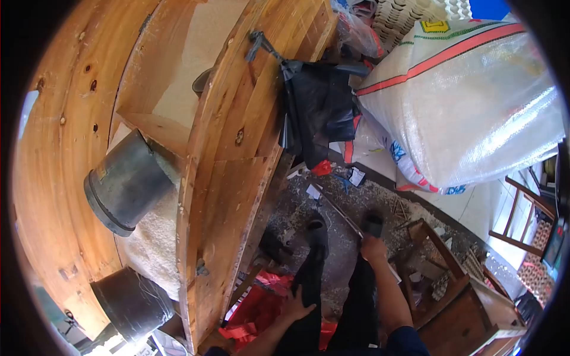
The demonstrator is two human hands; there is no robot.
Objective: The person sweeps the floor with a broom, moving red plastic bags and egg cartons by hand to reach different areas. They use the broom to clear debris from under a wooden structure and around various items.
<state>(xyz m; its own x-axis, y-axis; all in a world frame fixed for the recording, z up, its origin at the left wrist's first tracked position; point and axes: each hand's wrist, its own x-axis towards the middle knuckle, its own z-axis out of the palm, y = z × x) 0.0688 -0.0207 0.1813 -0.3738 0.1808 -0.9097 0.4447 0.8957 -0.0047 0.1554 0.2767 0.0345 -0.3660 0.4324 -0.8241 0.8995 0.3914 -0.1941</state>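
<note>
My left hand (295,307) rests on my left leg with its fingers spread, holding nothing. The right hand (373,249), low in front of my right leg, is closed around a long thin stick (341,210). That stick slants across the dark floor from upper left, passes the hand and continues toward lower right. My shoes (316,227) stand on either side of it. Close to the left hand lies crumpled red plastic (261,305). Bits of paper (313,191) and scattered pale grains lie near the stick's far end.
Left stands a wooden bin (225,196) holding white grain (151,249) and dark cylindrical containers (127,184). A black plastic bag (323,98) hangs on its side. A large white sack (463,107) bulges at upper right. Wooden furniture (460,314) stands at lower right.
</note>
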